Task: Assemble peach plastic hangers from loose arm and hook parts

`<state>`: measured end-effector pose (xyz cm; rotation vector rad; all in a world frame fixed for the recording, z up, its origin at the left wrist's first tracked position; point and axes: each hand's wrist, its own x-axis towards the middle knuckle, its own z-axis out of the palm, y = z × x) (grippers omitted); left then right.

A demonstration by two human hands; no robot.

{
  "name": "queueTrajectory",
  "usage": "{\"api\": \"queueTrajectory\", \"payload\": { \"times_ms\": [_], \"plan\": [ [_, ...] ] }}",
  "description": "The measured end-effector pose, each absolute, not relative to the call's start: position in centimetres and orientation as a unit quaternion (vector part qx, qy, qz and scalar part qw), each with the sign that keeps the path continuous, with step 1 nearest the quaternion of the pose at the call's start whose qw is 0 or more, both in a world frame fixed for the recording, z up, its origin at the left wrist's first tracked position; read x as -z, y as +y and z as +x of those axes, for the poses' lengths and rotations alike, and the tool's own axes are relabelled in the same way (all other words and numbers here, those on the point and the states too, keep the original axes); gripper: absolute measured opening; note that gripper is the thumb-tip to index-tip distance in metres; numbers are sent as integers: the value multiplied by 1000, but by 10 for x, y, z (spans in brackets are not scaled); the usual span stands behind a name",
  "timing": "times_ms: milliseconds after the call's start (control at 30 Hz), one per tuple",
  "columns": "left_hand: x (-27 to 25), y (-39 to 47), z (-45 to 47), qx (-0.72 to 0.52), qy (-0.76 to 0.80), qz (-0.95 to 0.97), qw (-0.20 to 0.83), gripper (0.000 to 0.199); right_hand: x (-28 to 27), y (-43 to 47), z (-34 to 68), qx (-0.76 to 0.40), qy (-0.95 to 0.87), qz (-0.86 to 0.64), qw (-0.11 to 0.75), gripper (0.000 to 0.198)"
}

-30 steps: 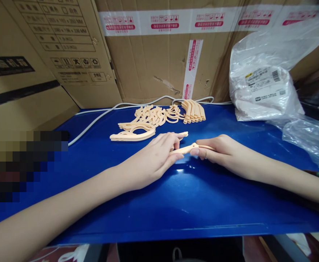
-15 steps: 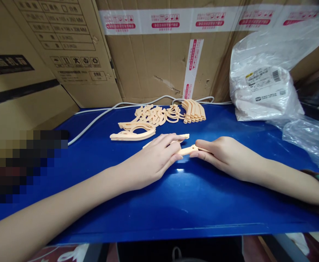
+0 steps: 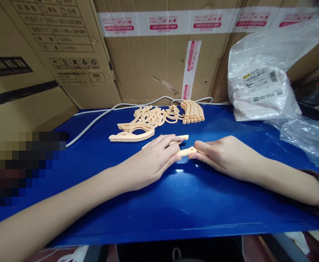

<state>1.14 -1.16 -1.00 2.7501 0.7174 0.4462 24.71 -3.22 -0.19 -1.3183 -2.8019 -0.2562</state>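
Note:
My left hand is closed around a beige plastic hanger arm, whose end with a small round hole sticks out to the right. At that end, the thumb and fingers of my right hand pinch a thinner beige hanger piece that meets it. Whether the two pieces are locked together I cannot tell. Under and behind my left fingers another beige piece shows; most of it is hidden. Left of it, folded hangers lie stacked on the blue table.
Farther back lie a heap of beige hooks and small parts and a row of curved hanger arms. A white cable runs along the cardboard boxes. A clear plastic bag with a label stands at the right.
The view has shifted very slightly. Both hands keep their grip on the hanger pieces in nearly the same place.

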Motion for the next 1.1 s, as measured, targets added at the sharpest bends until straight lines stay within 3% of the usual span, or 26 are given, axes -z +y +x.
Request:
{"api": "queueTrajectory", "payload": {
  "times_ms": [200,533,1100],
  "plan": [
    [11,-10,12,-152,251,946,135,40,7,-31,251,203,-904,-370,65,41],
    [11,-11,10,-150,241,949,137,36,3,-34,251,285,-900,-320,79,42],
    [10,-10,10,-138,240,952,129,29,2,-35,251,242,-905,-333,109,43]
  ]
}}
